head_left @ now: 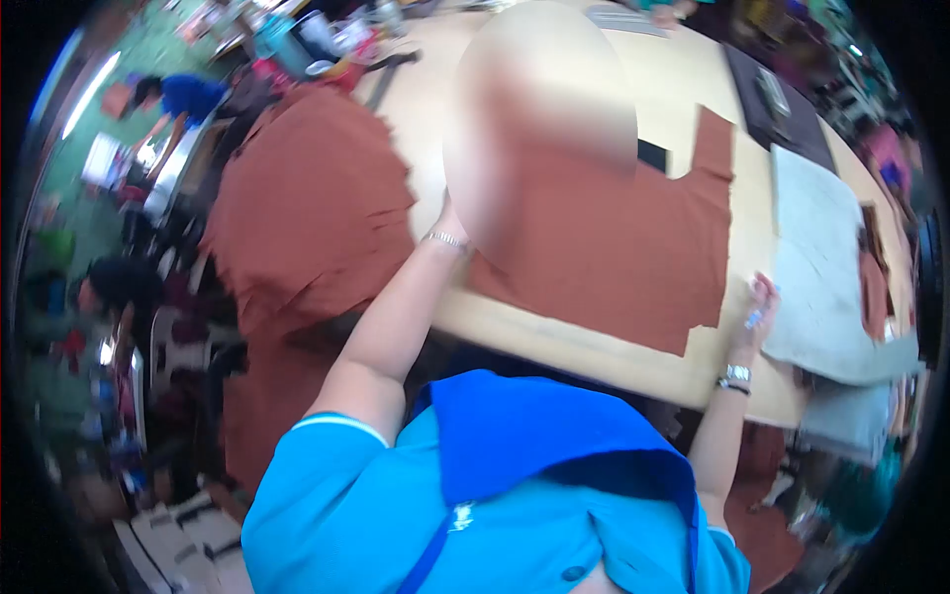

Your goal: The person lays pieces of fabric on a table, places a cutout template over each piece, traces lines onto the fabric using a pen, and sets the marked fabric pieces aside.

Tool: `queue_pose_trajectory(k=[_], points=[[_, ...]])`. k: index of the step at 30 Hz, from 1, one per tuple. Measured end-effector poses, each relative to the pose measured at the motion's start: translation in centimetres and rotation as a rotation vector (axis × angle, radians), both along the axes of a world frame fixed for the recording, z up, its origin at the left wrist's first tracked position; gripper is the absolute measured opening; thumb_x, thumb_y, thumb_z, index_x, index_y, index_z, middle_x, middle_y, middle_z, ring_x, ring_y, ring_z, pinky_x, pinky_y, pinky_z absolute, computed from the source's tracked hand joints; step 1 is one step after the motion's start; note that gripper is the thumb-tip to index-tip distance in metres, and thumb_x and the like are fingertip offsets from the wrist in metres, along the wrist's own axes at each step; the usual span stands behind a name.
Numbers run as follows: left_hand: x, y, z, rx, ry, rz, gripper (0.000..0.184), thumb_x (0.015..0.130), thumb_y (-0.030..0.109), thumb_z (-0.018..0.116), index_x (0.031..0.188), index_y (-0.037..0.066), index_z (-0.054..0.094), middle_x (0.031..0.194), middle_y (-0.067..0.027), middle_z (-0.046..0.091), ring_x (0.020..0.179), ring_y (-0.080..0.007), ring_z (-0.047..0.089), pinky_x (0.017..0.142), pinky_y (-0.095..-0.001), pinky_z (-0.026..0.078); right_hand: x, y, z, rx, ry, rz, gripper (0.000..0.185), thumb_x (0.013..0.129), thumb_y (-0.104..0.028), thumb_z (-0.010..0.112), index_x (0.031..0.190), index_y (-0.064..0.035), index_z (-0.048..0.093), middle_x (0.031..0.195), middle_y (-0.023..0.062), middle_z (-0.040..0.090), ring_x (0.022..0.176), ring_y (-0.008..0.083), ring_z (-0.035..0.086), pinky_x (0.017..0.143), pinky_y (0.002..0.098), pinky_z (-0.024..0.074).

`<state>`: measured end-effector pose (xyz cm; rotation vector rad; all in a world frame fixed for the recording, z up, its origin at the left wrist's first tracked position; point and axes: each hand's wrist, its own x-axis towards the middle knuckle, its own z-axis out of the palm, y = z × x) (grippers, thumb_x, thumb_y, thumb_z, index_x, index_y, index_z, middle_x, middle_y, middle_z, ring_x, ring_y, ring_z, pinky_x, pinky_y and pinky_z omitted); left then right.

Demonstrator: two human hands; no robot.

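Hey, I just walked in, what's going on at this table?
A person in a blue top is at a pale table, with a shaped brown sheet spread before them. The left hand is by the sheet's left side, but a blur hides most of it, so its grip can't be told. The right hand is off the sheet, between it and a pale grey sheet; something bluish shows there, too unclear to name. A brown stack lies to the left.

Bright tabletop (pixel 421 94), dark fisheye edges, blurred oval
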<state>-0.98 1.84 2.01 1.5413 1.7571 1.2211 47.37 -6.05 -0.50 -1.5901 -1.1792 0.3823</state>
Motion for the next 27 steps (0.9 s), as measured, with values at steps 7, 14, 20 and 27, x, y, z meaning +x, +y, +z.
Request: queue_pose_trajectory(k=[7, 14, 20, 27], points=[[-20.9, -8.1, 7.6, 0.234, -0.321, 0.472, 0.035, 0.094, 0.020, 0.062, 0.122, 0.000, 0.056, 0.115, -0.0101, 0.061, 0.109, -0.0181, 0.055, 0.095, -0.0346, 0.045, 1.5, 0.5, -2.1, 0.044, 0.150, 0.046, 0.038, 0.102, -0.034, 0.049, 0.122, -0.0008, 0.051, 0.125, 0.0106, 0.057, 0.114, 0.0201, 0.054, 0.100, 0.0329, 0.0434], [-36.7, -35.2, 10.4, 0.259, -0.523, 0.910, 0.039, 0.100, 0.022, 0.050, 0.131, 0.000, 0.052, 0.130, -0.0127, 0.057, 0.118, -0.0255, 0.057, 0.101, -0.0397, 0.044, 1.1, 0.5, -1.1, -0.021, 0.036, 0.072, 0.039, 0.101, -0.031, 0.053, 0.122, 0.0018, 0.052, 0.126, 0.0121, 0.059, 0.116, 0.0221, 0.055, 0.101, 0.0334, 0.0433], [-39.8, -59.7, 1.6, 0.098, -0.219, 1.424, 0.044, 0.099, 0.022, 0.051, 0.135, -0.003, 0.048, 0.130, -0.0140, 0.056, 0.112, -0.0260, 0.058, 0.095, -0.0383, 0.048, 1.0, 0.4, -0.7, -0.064, -0.060, 0.065, 0.039, 0.100, -0.031, 0.055, 0.122, 0.0008, 0.055, 0.123, 0.0113, 0.061, 0.113, 0.0208, 0.056, 0.099, 0.0312, 0.0440], [-32.5, -61.5, 0.4, -0.904, 0.476, 2.115, 0.047, 0.091, 0.030, 0.062, 0.128, 0.002, 0.057, 0.135, -0.0210, 0.053, 0.126, -0.0330, 0.048, 0.104, -0.0434, 0.039, 0.7, 0.0, -0.3, -0.069, -0.099, 0.102, 0.037, 0.101, -0.030, 0.054, 0.121, 0.0000, 0.057, 0.118, 0.0112, 0.060, 0.106, 0.0167, 0.056, 0.094, 0.0296, 0.0453]])
